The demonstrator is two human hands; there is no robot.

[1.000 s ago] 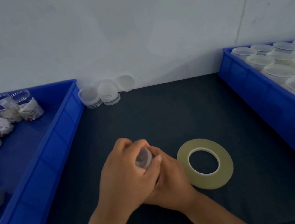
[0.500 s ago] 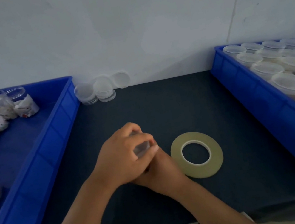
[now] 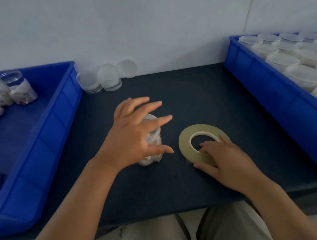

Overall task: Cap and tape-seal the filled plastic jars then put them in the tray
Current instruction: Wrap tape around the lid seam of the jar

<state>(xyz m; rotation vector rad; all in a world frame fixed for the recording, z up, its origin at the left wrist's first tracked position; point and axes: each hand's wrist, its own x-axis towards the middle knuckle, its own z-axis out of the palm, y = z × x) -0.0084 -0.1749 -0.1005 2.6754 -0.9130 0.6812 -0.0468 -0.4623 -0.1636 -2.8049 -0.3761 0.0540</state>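
A clear plastic jar [image 3: 154, 141] with white packets inside stands capped on the dark table mat, partly hidden behind my left hand [image 3: 133, 137]. That hand is spread above and around it with straight fingers, gripping nothing. To the right lies the flat roll of yellowish tape [image 3: 185, 142]. My right hand [image 3: 224, 161] is on its near side, fingertips in the centre hole and thumb at the outer edge, pinching the roll. The blue tray [image 3: 264, 90] on the right holds several capped jars.
A blue tray [image 3: 61, 115] on the left holds several open jars filled with white packets. Stacks of clear lids [image 3: 108, 78] sit against the wall behind the mat. My lap is below the table's front edge.
Both hands were clasped around the jar before. Now the jar stands on the mat, the left hand has opened above it, and the right hand has moved right onto the tape roll.
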